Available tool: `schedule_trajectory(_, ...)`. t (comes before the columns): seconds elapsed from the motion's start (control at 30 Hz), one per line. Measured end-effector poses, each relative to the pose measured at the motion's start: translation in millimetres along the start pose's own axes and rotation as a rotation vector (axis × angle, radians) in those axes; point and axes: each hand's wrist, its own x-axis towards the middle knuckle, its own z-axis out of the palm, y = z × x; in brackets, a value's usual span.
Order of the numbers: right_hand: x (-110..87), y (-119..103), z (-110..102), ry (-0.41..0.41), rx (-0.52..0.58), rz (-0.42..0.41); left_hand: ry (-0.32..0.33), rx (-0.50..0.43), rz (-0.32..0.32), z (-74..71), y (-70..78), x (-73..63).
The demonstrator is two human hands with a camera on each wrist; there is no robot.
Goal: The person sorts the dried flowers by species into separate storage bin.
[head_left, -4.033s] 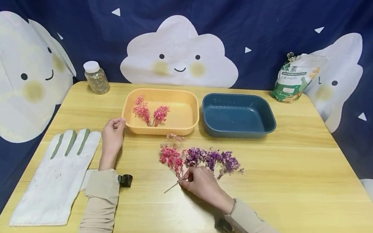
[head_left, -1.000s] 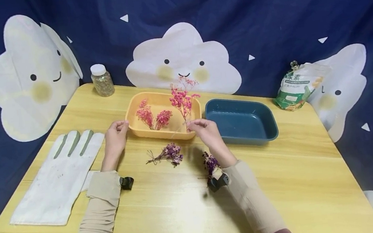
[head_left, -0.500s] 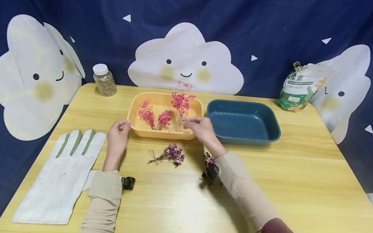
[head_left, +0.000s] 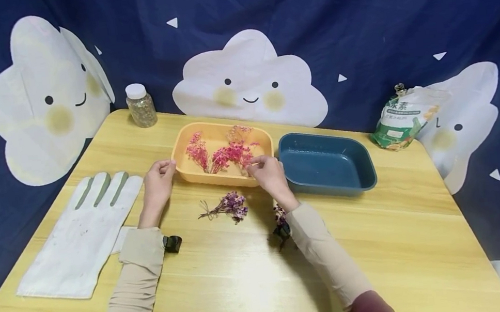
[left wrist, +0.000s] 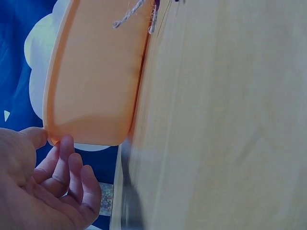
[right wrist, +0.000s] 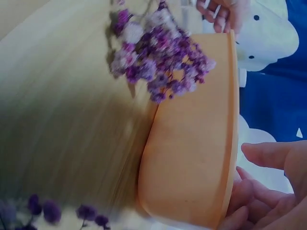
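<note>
My left hand [head_left: 158, 185] pinches the left end of a yellow plastic tub [head_left: 215, 179], thumb and index finger at its rim in the left wrist view. Over the tub's right front rim is my right hand [head_left: 271, 174]; in the right wrist view its thumb [right wrist: 266, 154] stands apart from its fingers, which are partly hidden behind the wall. A bunch of pink dried flowers [head_left: 239, 151] lies in the tub right by those fingertips. Two more pink sprigs [head_left: 196, 151] lie to its left. On the table in front is a purple dried-flower bunch [head_left: 233, 207], tied with twine.
Another purple bunch [head_left: 280, 213] lies partly hidden under my right wrist. A dark blue tub [head_left: 329, 188] stands right of the yellow one. White gloves [head_left: 64, 241] lie at left; a lidded jar [head_left: 141, 109] and a green-white bag [head_left: 402, 119] stand at the back.
My right hand carried the pink bunch from the table to the yellow tub and lowered it inside; its thumb now stands off the fingers. My left hand stays at the tub's left rim.
</note>
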Motion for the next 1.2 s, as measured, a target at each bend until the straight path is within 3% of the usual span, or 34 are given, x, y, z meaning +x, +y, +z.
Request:
schedule_trajectory(0.2,-4.0,4.4,-8.4,0.061,0.014,-0.029,-0.006,0.002,0.006,1.8,1.9,0.4)
schedule_trajectory(0.5,-25.3,12.1,-32.9,0.097,0.218,-0.019,-0.020,0.029,-0.004,-0.4,2.7,-2.1)
schedule_trajectory(0.7,-38.3,22.4,-51.1,0.190,0.224,-0.058,-0.009,0.038,0.016,-4.5,4.3,-2.3)
schedule_trajectory(0.97,-55.2,52.3,-75.9,0.296,0.185,-0.117,0.046,0.057,0.063,-10.1,10.4,-4.0)
schedule_trajectory(1.2,-62.0,94.0,-107.3,0.407,0.160,-0.041,0.059,0.097,0.158,-9.7,22.3,-16.4)
